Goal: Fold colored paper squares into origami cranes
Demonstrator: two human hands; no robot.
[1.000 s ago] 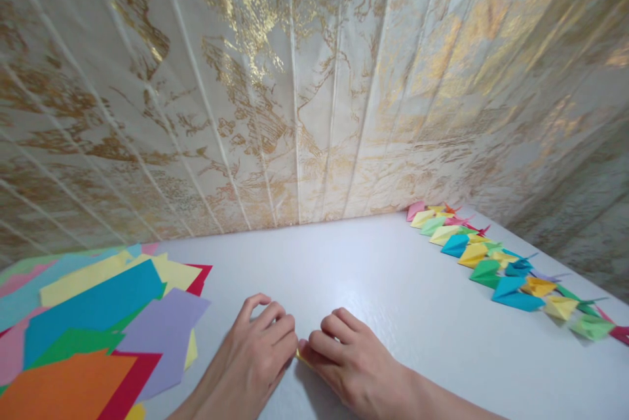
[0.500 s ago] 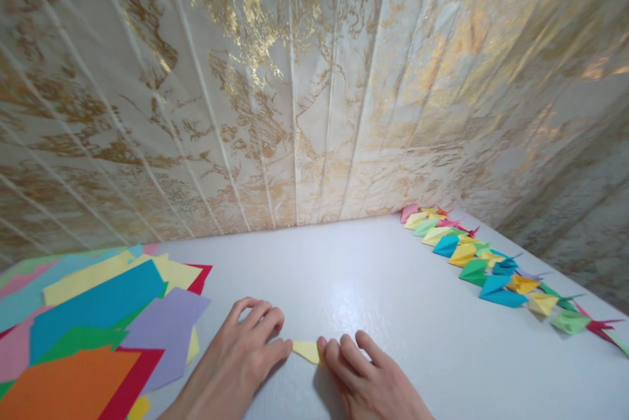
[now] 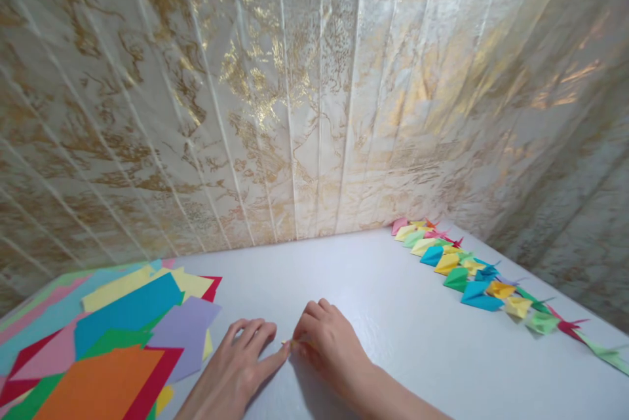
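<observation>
Only a tiny tip of a pale yellow folded paper point(image 3: 284, 343) shows between my two hands, low over the white table. My left hand point(image 3: 243, 364) has its thumb stretched to that tip and holds it there, with the other fingers bent above the tabletop. Curled fingers of my right hand point(image 3: 327, 341) close round the rest of the paper, hiding most of it. Both hands meet at the paper.
Overlapping coloured sheets lie at the left, including an orange sheet point(image 3: 101, 384), a blue sheet point(image 3: 130, 312) and a purple sheet point(image 3: 189, 335). Folded paper figures point(image 3: 479, 295) line the table's right side. A gold-patterned curtain point(image 3: 295, 112) hangs behind the white table point(image 3: 295, 276).
My right hand has turned inward and moved left, up against my left thumb, covering most of the yellow paper. The view has shifted slightly, so more of the coloured sheets shows.
</observation>
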